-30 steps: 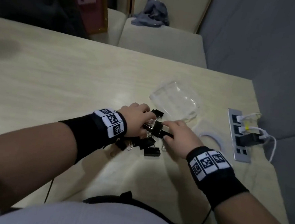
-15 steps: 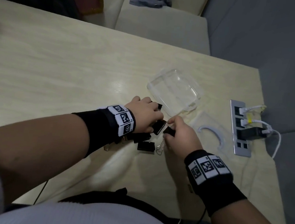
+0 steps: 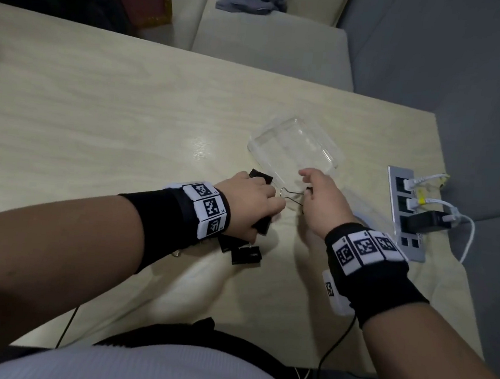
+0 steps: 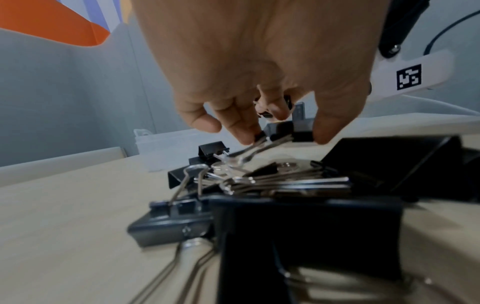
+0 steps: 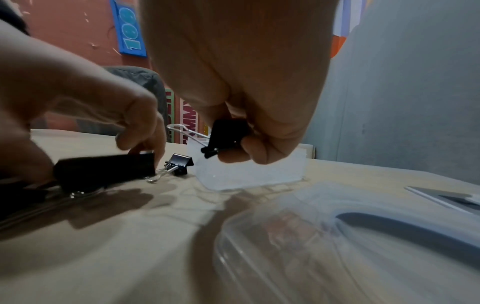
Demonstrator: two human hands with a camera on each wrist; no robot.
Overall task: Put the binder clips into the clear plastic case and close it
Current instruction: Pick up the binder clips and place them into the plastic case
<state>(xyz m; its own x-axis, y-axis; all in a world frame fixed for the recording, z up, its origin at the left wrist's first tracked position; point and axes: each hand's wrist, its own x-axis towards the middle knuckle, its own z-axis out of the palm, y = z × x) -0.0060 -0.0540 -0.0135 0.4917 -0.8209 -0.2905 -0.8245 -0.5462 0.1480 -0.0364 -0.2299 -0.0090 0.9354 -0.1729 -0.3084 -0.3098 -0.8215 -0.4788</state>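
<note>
The right hand (image 5: 233,86) pinches one small clip (image 5: 226,137) by its black body at frame centre, just before the open case (image 3: 294,151). The left hand (image 3: 250,204) grips another clip (image 5: 103,169) from the pile (image 3: 242,250) on the bench (image 3: 98,115). These look light, stiff and springy; their wire loops tangle, so the body is likely the safer hold.

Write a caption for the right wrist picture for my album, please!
A right hand pinches a black binder clip above the table, near the clear case.

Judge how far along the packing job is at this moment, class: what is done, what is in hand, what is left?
Done: nothing packed; the clear case stands open and looks empty. In hand: the right hand pinches one small binder clip beside the case; the left hand grips another clip. Left: the pile of clips on the table, then closing the case.
</note>
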